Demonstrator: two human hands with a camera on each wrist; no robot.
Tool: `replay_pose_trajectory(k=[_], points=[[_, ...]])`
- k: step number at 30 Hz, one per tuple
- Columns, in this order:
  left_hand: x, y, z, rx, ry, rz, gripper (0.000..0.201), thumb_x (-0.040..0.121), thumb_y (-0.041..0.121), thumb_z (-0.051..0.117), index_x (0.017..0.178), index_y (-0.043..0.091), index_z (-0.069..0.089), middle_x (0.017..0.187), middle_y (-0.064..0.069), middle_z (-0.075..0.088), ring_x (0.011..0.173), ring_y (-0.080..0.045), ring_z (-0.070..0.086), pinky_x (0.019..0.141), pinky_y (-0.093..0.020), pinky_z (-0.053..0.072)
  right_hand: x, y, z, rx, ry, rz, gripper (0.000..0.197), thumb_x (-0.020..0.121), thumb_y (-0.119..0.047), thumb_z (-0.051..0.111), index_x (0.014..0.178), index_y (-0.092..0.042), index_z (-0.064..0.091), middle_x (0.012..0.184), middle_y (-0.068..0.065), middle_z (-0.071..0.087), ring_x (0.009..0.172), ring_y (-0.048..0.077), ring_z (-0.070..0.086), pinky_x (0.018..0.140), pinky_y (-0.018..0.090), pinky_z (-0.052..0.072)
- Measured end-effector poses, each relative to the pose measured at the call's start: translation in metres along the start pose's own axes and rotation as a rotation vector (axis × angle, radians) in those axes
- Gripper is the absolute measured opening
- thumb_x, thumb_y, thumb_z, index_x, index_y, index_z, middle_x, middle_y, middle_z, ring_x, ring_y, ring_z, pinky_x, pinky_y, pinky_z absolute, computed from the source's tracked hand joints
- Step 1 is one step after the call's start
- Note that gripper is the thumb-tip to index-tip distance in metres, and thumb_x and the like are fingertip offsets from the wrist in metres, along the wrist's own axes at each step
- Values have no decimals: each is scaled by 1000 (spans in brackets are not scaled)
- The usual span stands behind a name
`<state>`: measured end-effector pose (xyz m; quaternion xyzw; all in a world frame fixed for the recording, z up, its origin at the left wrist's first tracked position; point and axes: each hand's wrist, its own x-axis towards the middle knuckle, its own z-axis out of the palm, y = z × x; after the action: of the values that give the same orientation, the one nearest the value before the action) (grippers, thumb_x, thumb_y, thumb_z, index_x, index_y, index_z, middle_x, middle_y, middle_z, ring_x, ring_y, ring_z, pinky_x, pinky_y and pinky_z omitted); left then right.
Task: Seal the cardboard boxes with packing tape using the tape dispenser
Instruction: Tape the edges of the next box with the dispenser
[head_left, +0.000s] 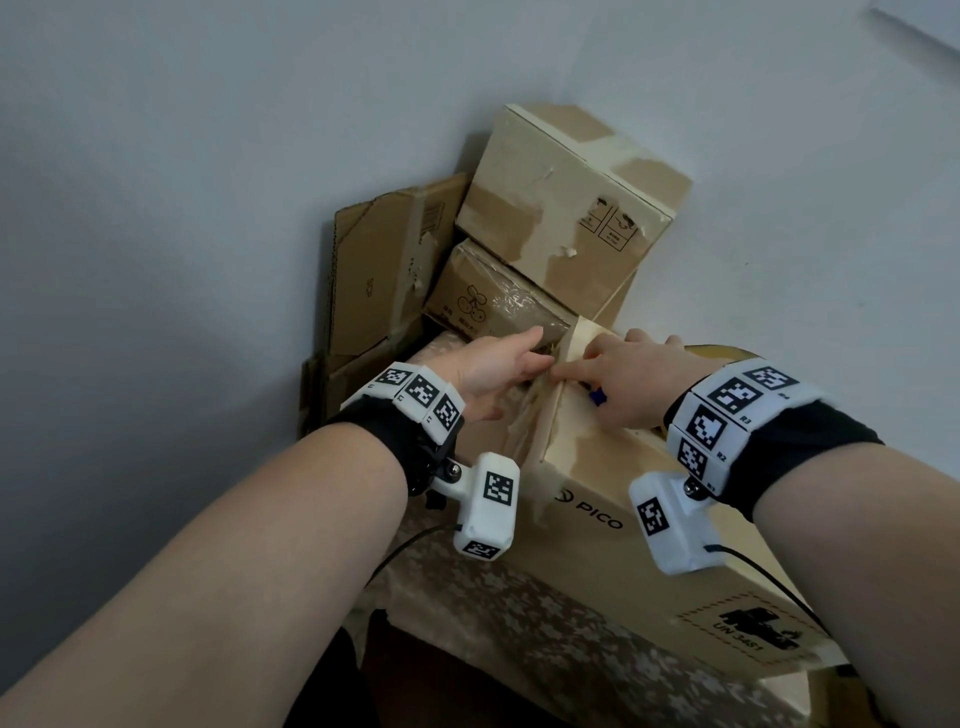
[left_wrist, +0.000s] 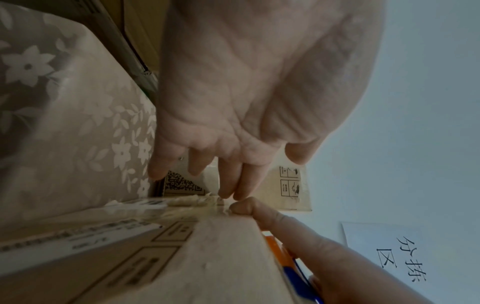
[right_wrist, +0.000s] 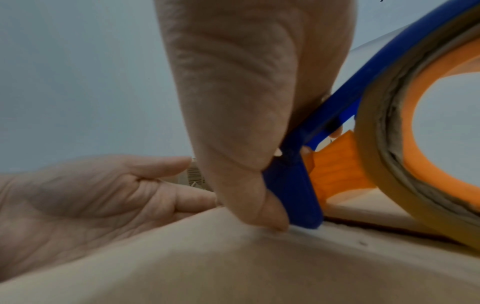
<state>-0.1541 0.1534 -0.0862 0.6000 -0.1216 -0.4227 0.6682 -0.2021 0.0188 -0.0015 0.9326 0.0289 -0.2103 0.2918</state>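
A cardboard box (head_left: 613, 499) printed PICO lies in front of me on a patterned cloth. My right hand (head_left: 631, 382) grips a blue and orange tape dispenser (right_wrist: 337, 164) with a brown tape roll (right_wrist: 384, 156) and holds it down on the box top (right_wrist: 233, 267) near the far end. Its thumb (right_wrist: 249, 185) touches the cardboard beside the blue blade end. My left hand (head_left: 493, 371) reaches in from the left with straight fingers (left_wrist: 233, 185) whose tips meet the box's far top edge, next to crumpled tape (left_wrist: 187, 202). The right index finger (left_wrist: 272, 218) points at that same edge.
Two taped cardboard boxes (head_left: 566, 202) are stacked in the corner behind the PICO box. Flattened cardboard (head_left: 379, 275) leans on the grey wall at the left. A floral cloth (left_wrist: 64, 123) covers the surface under the box. A white sign with characters (left_wrist: 400, 259) hangs on the wall.
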Motion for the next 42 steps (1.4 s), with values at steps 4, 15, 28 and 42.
replay_pose_trajectory(k=[4, 15, 28, 42], points=[[4, -4, 6, 52, -71, -11, 66, 98, 58, 7, 149, 22, 29, 156, 5, 27, 145, -12, 11, 114, -43, 7, 0, 2, 2, 29, 32, -30, 66, 89, -32, 48, 140, -60, 16, 139, -3, 37, 125, 29, 35, 97, 51, 36], [18, -16, 3, 206, -89, -133, 66, 95, 64, 11, 152, 31, 17, 155, 8, 27, 145, -12, 12, 113, -48, 7, 2, 6, 5, 188, 143, -35, 61, 84, -23, 55, 137, -37, 28, 123, -1, 49, 112, 29, 48, 91, 50, 43], [-23, 26, 16, 785, -43, -56, 99, 83, 52, 64, 153, 23, 1, 159, -2, 15, 143, -22, 22, 114, -39, 25, -8, 21, 10, 275, 272, -8, 63, 80, -27, 67, 136, -33, 40, 129, 0, 47, 114, 23, 50, 88, 37, 48], [-26, 33, 83, 1448, 74, -113, 137, 58, 66, 77, 151, 11, -8, 160, -6, -3, 145, -25, 16, 115, -44, 26, -74, 85, 82, 810, 327, 487, 109, 72, -73, 60, 152, -28, 2, 148, 16, 27, 131, 41, 35, 105, 51, 35]])
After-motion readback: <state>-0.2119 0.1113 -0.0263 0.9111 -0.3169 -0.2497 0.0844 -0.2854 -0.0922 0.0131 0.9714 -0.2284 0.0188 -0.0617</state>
